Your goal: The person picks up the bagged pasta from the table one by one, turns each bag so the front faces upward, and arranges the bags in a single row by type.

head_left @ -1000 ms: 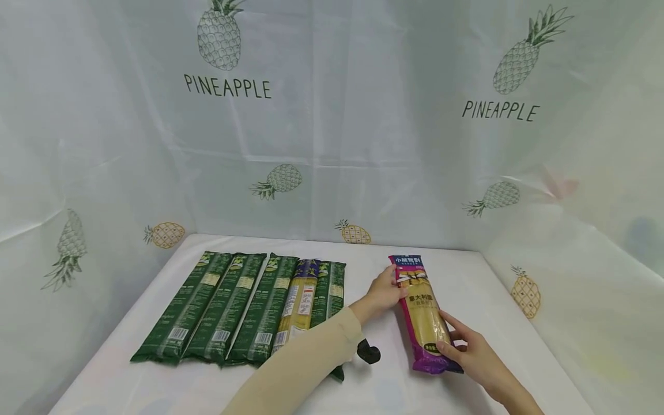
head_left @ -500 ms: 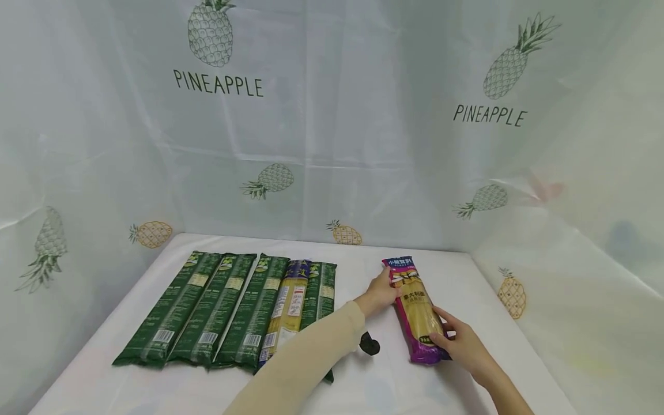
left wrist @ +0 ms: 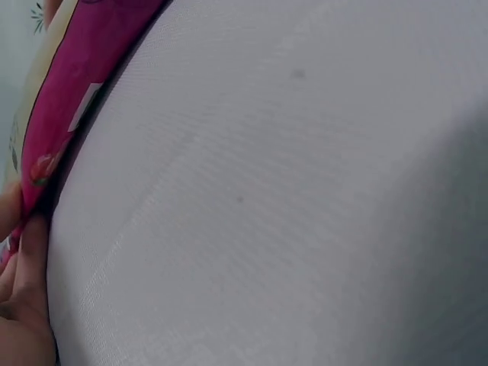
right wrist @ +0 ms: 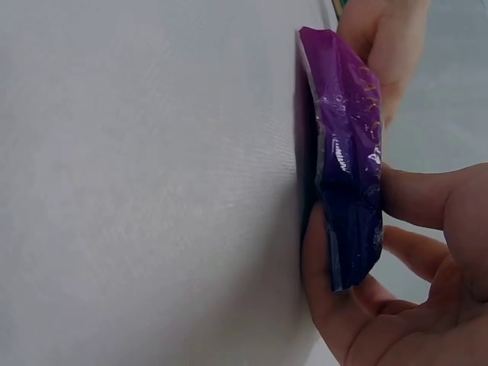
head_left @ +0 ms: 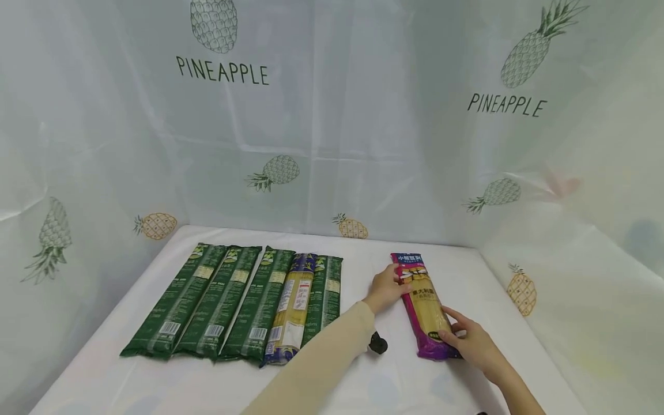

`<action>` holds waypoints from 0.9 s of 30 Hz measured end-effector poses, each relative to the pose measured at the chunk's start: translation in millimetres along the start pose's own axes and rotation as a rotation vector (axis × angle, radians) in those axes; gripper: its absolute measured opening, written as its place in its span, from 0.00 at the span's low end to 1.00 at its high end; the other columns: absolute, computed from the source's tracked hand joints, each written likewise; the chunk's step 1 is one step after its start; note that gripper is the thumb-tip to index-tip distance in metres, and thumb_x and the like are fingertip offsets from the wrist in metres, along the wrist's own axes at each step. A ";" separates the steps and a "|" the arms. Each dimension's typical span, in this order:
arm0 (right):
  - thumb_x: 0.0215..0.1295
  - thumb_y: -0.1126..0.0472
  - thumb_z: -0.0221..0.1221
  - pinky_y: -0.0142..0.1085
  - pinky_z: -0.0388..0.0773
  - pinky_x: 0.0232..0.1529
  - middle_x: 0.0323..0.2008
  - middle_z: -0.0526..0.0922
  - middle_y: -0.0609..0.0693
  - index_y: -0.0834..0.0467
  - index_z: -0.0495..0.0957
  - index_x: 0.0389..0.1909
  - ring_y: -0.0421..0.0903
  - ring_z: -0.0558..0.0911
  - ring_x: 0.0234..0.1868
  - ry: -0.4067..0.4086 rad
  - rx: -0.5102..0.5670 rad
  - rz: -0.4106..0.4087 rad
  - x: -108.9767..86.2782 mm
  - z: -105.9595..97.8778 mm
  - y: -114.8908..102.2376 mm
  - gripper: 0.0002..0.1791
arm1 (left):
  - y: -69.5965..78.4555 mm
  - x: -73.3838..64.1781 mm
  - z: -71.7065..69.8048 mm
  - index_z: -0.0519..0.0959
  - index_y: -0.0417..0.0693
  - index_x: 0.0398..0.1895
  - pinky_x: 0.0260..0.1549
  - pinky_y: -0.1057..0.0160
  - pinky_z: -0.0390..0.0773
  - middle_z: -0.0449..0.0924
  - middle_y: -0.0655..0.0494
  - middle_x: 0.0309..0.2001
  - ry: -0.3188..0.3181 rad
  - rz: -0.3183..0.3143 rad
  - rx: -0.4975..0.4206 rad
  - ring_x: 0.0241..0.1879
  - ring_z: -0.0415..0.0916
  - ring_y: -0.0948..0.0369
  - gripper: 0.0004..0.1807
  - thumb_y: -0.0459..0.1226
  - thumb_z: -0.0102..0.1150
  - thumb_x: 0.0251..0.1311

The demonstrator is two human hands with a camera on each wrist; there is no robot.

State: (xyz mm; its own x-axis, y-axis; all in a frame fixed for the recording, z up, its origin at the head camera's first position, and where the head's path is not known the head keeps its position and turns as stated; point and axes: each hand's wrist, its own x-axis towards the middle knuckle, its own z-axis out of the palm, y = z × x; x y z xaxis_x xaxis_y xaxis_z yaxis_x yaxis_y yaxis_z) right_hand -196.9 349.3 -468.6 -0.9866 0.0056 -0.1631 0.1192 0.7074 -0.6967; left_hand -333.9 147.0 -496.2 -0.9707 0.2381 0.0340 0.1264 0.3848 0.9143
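Note:
A packet of spaghetti (head_left: 426,308) with a pink and purple wrapper and a clear window lies lengthwise on the right part of the table. My left hand (head_left: 386,287) holds its far left edge, thumb on top and fingers at the side. At the near right corner, my right hand (head_left: 474,344) pinches the packet. The right wrist view shows the purple end (right wrist: 347,168) between thumb and fingers, one finger tucked underneath. In the left wrist view the pink side (left wrist: 84,84) rises from the left hand (left wrist: 27,297) at the frame's edge.
Several green spaghetti packets (head_left: 202,300) lie side by side at the left, with one yellow and blue packet (head_left: 293,311) among them. A small black object (head_left: 378,343) shows beside the left sleeve (head_left: 321,363). A pineapple-print curtain (head_left: 363,144) surrounds the white table (head_left: 207,386).
The head view has shifted slightly. The near end of the held packet shows a little farther back; both hands keep hold of it.

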 end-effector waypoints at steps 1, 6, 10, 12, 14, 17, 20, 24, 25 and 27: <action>0.74 0.51 0.67 0.41 0.78 0.40 0.52 0.83 0.59 0.60 0.61 0.82 0.47 0.82 0.44 0.001 -0.004 -0.001 -0.5 -2.1 0.3 0.42 | 0.4 0.2 1.2 0.70 0.47 0.78 0.63 0.55 0.76 0.86 0.49 0.56 -0.003 -0.002 0.000 0.56 0.80 0.56 0.38 0.43 0.73 0.67; 0.74 0.53 0.68 0.41 0.78 0.41 0.51 0.83 0.59 0.61 0.62 0.82 0.48 0.82 0.45 0.003 -0.013 0.009 -4.2 -9.4 3.9 0.42 | 3.9 -3.1 5.8 0.69 0.47 0.79 0.66 0.54 0.75 0.84 0.50 0.60 -0.046 -0.002 0.009 0.61 0.79 0.55 0.37 0.44 0.70 0.70; 0.73 0.52 0.68 0.41 0.78 0.41 0.51 0.83 0.59 0.61 0.61 0.82 0.48 0.81 0.46 -0.005 -0.003 0.016 -5.3 -8.8 6.8 0.43 | 9.9 -8.1 -0.2 0.68 0.46 0.80 0.68 0.55 0.73 0.85 0.49 0.60 -0.086 -0.007 0.040 0.63 0.78 0.54 0.37 0.43 0.69 0.72; 0.73 0.52 0.68 0.41 0.79 0.42 0.51 0.83 0.59 0.61 0.61 0.82 0.48 0.82 0.47 -0.007 -0.004 0.013 -5.1 -8.0 7.8 0.43 | 12.6 -9.5 -3.7 0.68 0.47 0.81 0.69 0.56 0.72 0.85 0.49 0.60 -0.106 -0.004 0.078 0.65 0.77 0.54 0.37 0.43 0.69 0.72; 0.73 0.52 0.68 0.41 0.79 0.41 0.52 0.83 0.59 0.62 0.62 0.81 0.49 0.82 0.47 -0.004 -0.011 0.014 -4.8 -8.0 8.5 0.43 | 13.0 -8.1 -3.6 0.68 0.50 0.81 0.69 0.57 0.72 0.84 0.49 0.62 -0.112 0.012 0.155 0.66 0.76 0.54 0.37 0.45 0.68 0.72; 0.73 0.52 0.68 0.41 0.79 0.41 0.52 0.83 0.60 0.62 0.62 0.81 0.50 0.82 0.48 0.002 -0.025 0.014 -4.1 -9.4 9.3 0.42 | 11.7 -2.7 0.5 0.67 0.54 0.82 0.67 0.59 0.72 0.82 0.49 0.64 -0.119 0.019 0.242 0.66 0.76 0.55 0.38 0.48 0.67 0.72; 0.74 0.51 0.68 0.41 0.79 0.41 0.53 0.83 0.61 0.61 0.62 0.81 0.51 0.81 0.49 0.008 -0.038 0.013 -3.3 -11.2 9.2 0.42 | 9.7 4.2 4.9 0.67 0.58 0.82 0.66 0.59 0.73 0.80 0.47 0.67 -0.112 0.012 0.290 0.66 0.76 0.54 0.38 0.50 0.68 0.71; 0.73 0.49 0.68 0.41 0.78 0.41 0.52 0.84 0.60 0.61 0.64 0.81 0.52 0.81 0.49 0.026 -0.070 0.006 -2.3 -11.8 8.3 0.42 | 6.0 11.5 7.5 0.67 0.59 0.82 0.60 0.61 0.75 0.84 0.52 0.56 -0.111 0.008 0.310 0.56 0.78 0.59 0.38 0.50 0.68 0.71; 0.73 0.48 0.68 0.41 0.78 0.40 0.51 0.85 0.60 0.61 0.65 0.80 0.52 0.81 0.48 0.033 -0.084 0.003 -1.9 -11.5 8.3 0.42 | 4.4 13.0 7.7 0.66 0.59 0.82 0.58 0.62 0.75 0.83 0.54 0.50 -0.116 0.011 0.315 0.52 0.77 0.60 0.38 0.50 0.67 0.72; 0.72 0.47 0.68 0.42 0.78 0.40 0.49 0.86 0.58 0.60 0.65 0.80 0.52 0.82 0.47 0.041 -0.104 0.001 -1.3 -10.1 9.0 0.42 | 0.8 16.3 7.1 0.67 0.57 0.82 0.55 0.63 0.75 0.79 0.59 0.39 -0.119 0.017 0.303 0.44 0.74 0.62 0.38 0.49 0.67 0.72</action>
State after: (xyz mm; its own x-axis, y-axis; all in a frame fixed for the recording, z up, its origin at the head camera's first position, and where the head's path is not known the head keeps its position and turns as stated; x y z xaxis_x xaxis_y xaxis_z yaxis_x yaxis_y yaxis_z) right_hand -195.6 362.8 -467.5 -0.9905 0.0339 -0.1333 0.1100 0.7772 -0.6196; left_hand -348.2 157.5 -497.8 -0.9395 0.3422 -0.0154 0.2148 0.6236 0.7517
